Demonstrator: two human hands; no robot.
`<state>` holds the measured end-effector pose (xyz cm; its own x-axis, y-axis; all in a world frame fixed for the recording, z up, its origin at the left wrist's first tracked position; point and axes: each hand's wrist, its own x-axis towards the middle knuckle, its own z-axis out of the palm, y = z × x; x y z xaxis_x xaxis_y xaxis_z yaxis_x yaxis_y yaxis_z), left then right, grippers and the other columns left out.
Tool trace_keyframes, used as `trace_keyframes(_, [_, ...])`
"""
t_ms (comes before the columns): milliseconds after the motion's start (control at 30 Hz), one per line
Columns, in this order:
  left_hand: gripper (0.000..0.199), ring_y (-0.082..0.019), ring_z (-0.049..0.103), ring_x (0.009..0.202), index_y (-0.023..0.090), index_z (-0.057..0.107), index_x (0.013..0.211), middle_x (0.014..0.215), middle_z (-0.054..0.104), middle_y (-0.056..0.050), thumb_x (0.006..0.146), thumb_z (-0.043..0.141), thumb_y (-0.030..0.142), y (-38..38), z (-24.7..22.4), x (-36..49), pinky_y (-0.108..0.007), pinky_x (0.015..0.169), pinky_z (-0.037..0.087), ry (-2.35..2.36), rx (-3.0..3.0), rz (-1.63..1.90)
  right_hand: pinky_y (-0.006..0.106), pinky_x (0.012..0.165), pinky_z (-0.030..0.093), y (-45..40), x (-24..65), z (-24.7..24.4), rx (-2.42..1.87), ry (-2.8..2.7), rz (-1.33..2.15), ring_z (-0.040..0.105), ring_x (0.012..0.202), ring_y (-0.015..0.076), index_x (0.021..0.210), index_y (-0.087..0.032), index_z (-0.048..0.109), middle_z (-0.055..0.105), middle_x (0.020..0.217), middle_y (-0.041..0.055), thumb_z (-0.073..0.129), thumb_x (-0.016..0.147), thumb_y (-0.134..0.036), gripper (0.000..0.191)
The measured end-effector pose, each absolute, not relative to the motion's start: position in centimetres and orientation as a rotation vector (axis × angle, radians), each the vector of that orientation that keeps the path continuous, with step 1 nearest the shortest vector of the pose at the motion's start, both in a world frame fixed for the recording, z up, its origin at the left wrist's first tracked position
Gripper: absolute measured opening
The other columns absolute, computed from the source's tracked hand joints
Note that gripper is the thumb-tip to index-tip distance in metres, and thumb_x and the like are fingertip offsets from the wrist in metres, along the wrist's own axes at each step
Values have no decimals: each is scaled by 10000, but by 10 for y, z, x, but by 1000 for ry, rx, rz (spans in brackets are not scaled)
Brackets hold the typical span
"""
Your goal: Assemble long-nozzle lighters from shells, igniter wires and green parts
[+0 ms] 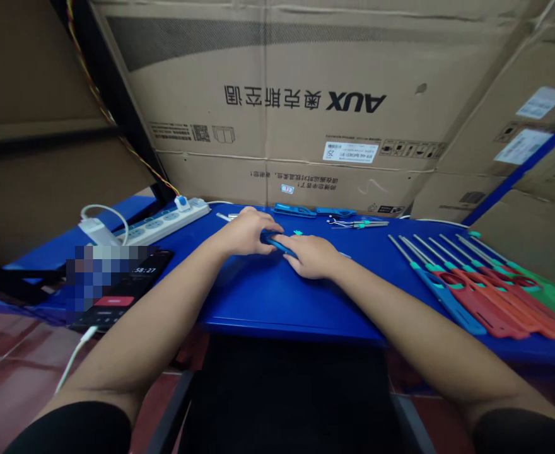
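Forearms [149, 328], blue handle [277, 244] half-hidden by fingers [263, 221]

A long blue table [282, 302] runs across the room, and everything here is placed by it. On its far left corner lies a white multi-socket power strip [164, 221] with a blue switch, and a white cable loops away from it. Nearer along that same edge sits a black smartphone [138, 271], partly blurred out, its screen showing a timer. On the table's right end, long steel-shafted tools with red, orange, blue and green flat plastic handles [485, 290] lie side by side in a fanned row. Behind the table stand big brown cardboard boxes [268, 107] printed upside down with AUX, and a twisted yellow-and-red wire [111, 113] climbs a black post to the table's left. Below it shows a red tiled floor [12, 372].
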<state>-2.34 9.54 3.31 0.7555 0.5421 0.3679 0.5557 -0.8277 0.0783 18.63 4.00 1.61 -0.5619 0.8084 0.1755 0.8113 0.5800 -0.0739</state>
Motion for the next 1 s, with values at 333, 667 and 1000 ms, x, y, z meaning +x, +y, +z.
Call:
trace_keyframes(333, [210, -172, 651, 847, 198, 751, 1004, 897, 702, -56, 914, 615, 331, 78, 21, 5, -329, 805, 522, -496, -2881, -1390, 422, 862, 526, 64, 255, 19, -1376, -1690, 13, 664, 926, 269, 1302, -181, 539, 707, 1055, 105, 495, 937, -470, 468])
trace_keyframes(667, [235, -140, 650, 742, 182, 771, 966, 841, 723, -58, 909, 622, 355, 94, 9, 0, -237, 612, 478, -687, -3110, -1273, 453, 986, 511, 61, 262, 24, -1205, -1520, -76, 632, 1093, 254, 1362, -182, 474, 632, 1230, 132, 412, 977, -517, 514])
trace_keyframes(1000, [806, -181, 707, 822, 208, 732, 615, 843, 775, -65, 1031, 122, 531, 100, 11, 0, -325, 839, 537, -1049, -3119, -1308, 400, 778, 536, 45, 252, 30, -1331, -1577, -48, 613, 763, 218, 1218, -206, 561, 649, 889, 48, 480, 944, -477, 394])
